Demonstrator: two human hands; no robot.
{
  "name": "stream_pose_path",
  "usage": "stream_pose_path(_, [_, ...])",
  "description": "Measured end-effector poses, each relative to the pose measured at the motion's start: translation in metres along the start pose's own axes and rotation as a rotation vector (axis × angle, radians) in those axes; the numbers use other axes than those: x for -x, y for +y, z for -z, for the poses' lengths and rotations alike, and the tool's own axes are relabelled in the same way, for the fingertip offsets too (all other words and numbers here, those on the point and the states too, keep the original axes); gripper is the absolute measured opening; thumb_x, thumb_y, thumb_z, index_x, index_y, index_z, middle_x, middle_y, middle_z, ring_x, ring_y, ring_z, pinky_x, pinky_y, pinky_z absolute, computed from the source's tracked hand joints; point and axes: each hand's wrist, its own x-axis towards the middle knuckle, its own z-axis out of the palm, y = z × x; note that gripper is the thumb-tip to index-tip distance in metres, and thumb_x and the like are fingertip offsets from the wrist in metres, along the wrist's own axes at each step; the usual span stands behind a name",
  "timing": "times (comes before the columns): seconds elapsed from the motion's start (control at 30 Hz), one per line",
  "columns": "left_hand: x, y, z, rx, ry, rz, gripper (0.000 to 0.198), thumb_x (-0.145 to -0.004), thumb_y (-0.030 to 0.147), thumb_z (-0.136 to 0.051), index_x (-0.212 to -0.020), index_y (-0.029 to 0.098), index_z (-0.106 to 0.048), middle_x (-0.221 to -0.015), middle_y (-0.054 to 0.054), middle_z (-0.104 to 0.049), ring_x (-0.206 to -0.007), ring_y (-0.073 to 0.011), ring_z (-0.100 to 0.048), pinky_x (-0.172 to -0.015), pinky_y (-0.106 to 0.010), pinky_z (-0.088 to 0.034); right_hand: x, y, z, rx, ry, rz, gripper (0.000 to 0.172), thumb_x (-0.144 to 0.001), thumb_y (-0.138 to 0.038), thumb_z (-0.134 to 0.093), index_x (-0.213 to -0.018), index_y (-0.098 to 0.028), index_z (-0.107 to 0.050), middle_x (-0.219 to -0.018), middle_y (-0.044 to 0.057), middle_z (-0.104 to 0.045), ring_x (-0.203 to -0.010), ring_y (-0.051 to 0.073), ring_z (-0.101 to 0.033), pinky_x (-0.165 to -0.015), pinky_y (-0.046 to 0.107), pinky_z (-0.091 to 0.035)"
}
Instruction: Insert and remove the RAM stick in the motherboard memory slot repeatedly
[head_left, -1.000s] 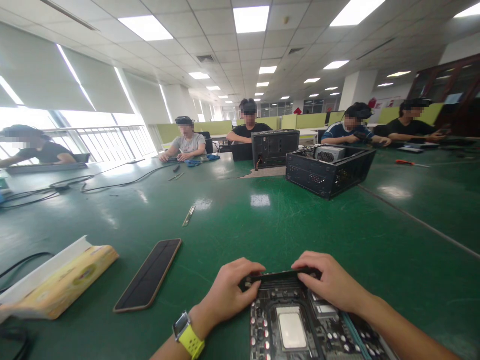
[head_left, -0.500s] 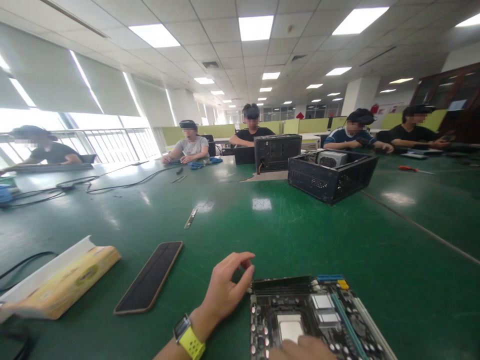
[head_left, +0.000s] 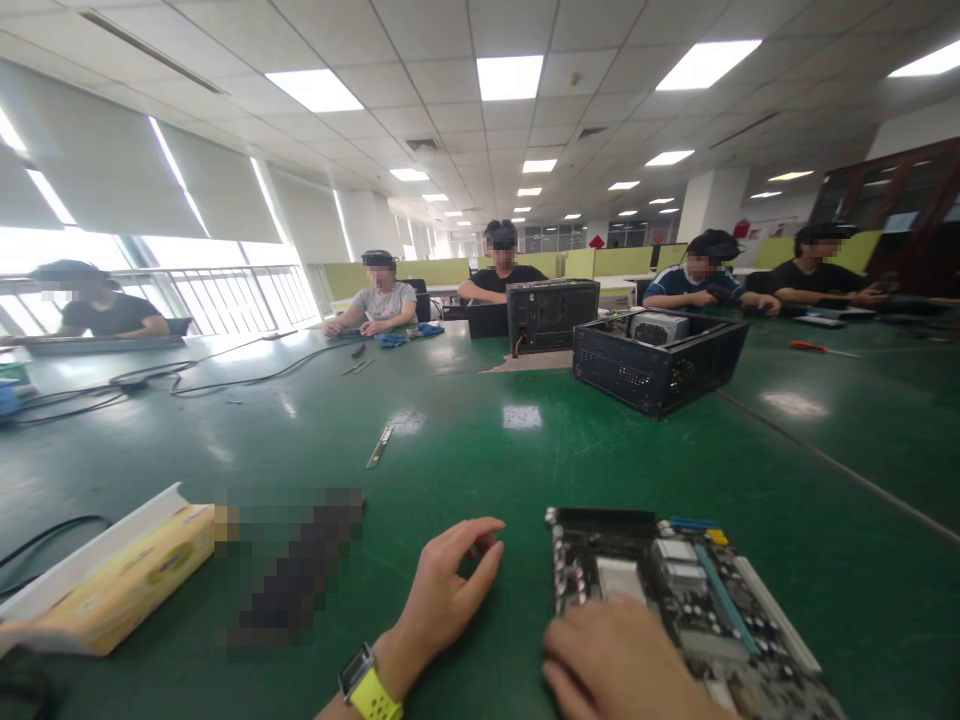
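Head view: circuit board (head_left: 709,600) flat on the green desk (head_left: 465,450), to the right of the left hand (head_left: 448,575), partly beneath the right hand (head_left: 619,660).
Nearer hand: the right, covering the near left part of the circuit board; cannot tell whether it grips.
Left hand: holds nothing, thumb and forefinger parted, a strip of desk between it and the circuit board.
Lie: right edge slants toward the near right; near end out of sight, so long axis unclear.
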Motion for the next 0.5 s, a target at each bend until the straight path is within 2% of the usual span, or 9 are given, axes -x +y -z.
stream_pose_path(0.03, [0.0, 0.001, 0.001, 0.0, 0.003, -0.008, 0.02, -0.086, 0.021, -0.054, -0.104, 0.019, -0.061, -0.078, -0.002, -0.067, -0.068, -0.0129, -0.062, -0.066, -0.024, -0.051, -0.003, 0.02, 0.005, 0.068, 0.004, -0.163, 0.02, -0.089, -0.03, -0.046, -0.095, -0.02, -0.062, -0.084, 0.009, -0.069, -0.078, 0.024, -0.065, -0.069, 0.039, -0.049])
stream_pose_path(0.1, [-0.001, 0.003, 0.002, -0.001, 0.002, -0.025, 0.019, -0.086, 0.02, -0.054, -0.103, 0.019, -0.061, -0.078, -0.002, -0.067, -0.067, -0.0129, -0.062, -0.065, -0.024, -0.051, -0.004, 0.066, 0.017, 0.215, 0.024, -0.505, 0.019, -0.087, -0.028, -0.043, -0.091, -0.021, -0.061, -0.077, 0.01, -0.07, -0.073, 0.027, -0.067, -0.066, 0.039, -0.047])
stream_pose_path(0.17, [-0.002, 0.005, 0.003, -0.004, -0.003, -0.041, 0.019, -0.085, 0.02, -0.054, -0.103, 0.018, -0.061, -0.077, -0.002, -0.066, -0.067, -0.0129, -0.062, -0.065, -0.024, -0.051, 0.003, 0.113, 0.027, 0.242, 0.046, -0.775, 0.021, -0.086, -0.03, -0.042, -0.09, -0.022, -0.06, -0.083, 0.011, -0.071, -0.075, 0.029, -0.067, -0.064, 0.039, -0.045])
stream_pose_path(0.2, [-0.002, 0.007, 0.004, -0.008, -0.007, -0.045, 0.019, -0.085, 0.02, -0.054, -0.103, 0.018, -0.061, -0.077, -0.002, -0.066, -0.067, -0.013, -0.061, -0.065, -0.024, -0.051, 0.009, 0.134, 0.031, 0.243, 0.051, -0.861, 0.022, -0.085, -0.03, -0.04, -0.089, -0.021, -0.06, -0.083, 0.012, -0.07, -0.074, 0.031, -0.067, -0.062, 0.04, -0.045])
stream_pose_path(0.27, [-0.002, 0.009, 0.004, -0.02, -0.018, -0.053, 0.018, -0.085, 0.02, -0.054, -0.102, 0.018, -0.062, -0.077, -0.002, -0.066, -0.067, -0.0131, -0.061, -0.065, -0.024, -0.05, 0.022, 0.168, 0.039, 0.24, 0.073, -0.967, 0.028, -0.087, -0.029, -0.034, -0.088, -0.02, -0.06, -0.089, 0.015, -0.07, -0.076, 0.032, -0.067, -0.062, 0.041, -0.045])
stream_pose_path(0.33, [-0.002, 0.01, 0.005, -0.033, -0.026, -0.059, 0.017, -0.086, 0.02, -0.054, -0.101, 0.019, -0.062, -0.076, -0.002, -0.066, -0.067, -0.0133, -0.061, -0.065, -0.024, -0.05, 0.036, 0.189, 0.044, 0.232, 0.094, -1.04, 0.033, -0.087, -0.03, -0.03, -0.089, -0.019, -0.061, -0.093, 0.017, -0.069, -0.078, 0.033, -0.067, -0.061, 0.041, -0.045])
stream_pose_path(0.5, [-0.002, 0.01, 0.005, -0.043, -0.045, -0.063, 0.016, -0.087, 0.022, -0.053, -0.099, 0.019, -0.063, -0.077, -0.003, -0.066, -0.067, -0.0136, -0.061, -0.065, -0.024, -0.05, 0.05, 0.206, 0.047, 0.218, 0.115, -1.096, 0.036, -0.086, -0.034, -0.032, -0.096, -0.02, -0.063, -0.099, 0.017, -0.069, -0.082, 0.032, -0.067, -0.065, 0.041, -0.047])
